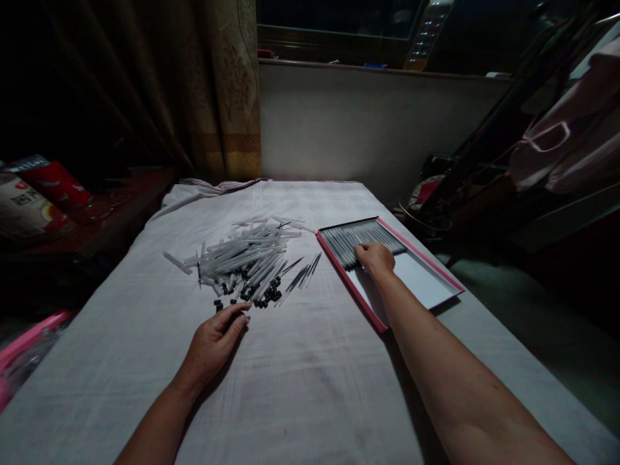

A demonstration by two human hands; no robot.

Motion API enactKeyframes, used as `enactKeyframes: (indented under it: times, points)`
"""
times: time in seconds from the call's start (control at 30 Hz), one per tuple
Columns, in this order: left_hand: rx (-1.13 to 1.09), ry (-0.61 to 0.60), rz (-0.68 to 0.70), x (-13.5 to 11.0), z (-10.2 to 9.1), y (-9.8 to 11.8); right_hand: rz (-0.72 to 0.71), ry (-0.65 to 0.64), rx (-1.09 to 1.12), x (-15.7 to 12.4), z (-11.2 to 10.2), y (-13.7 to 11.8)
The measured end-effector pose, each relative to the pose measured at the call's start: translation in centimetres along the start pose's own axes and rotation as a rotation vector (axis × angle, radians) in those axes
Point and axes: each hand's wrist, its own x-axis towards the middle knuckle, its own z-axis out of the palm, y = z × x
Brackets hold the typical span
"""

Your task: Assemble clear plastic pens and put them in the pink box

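My right hand is over a shallow pink-edged box, its fingers closed at the near edge of a row of assembled pens. What they hold, if anything, is hidden. The pens lie side by side across the far half of the box, and the near half shows a bare white bottom. My left hand is on the cloth, its fingers stretched out and apart from the thumb, close to small black pen caps. Beyond it spreads a pile of translucent pen barrels. Several thin dark refills lie right of the pile.
A pale checked cloth covers the table. To the left are a dark red side table with packages on it and a pink-rimmed container. A patterned curtain and a window sill with a plastic bottle stand behind.
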Motion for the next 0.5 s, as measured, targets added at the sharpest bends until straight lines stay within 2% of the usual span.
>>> enactKeyframes:
  times: [0.33, 0.43, 0.5]
  points:
    - [-0.044, -0.013, -0.023, -0.1, 0.0, -0.4, -0.029, 0.019, 0.033, -0.4, -2.2, 0.8]
    - [-0.123, -0.033, -0.063, -0.1, 0.0, -0.5, -0.066, 0.046, 0.064, -0.7, -2.9, 0.3]
    - [-0.200, -0.025, -0.071, -0.1, 0.1, -0.5, -0.139, 0.062, 0.112, -1.3, -3.1, -0.9]
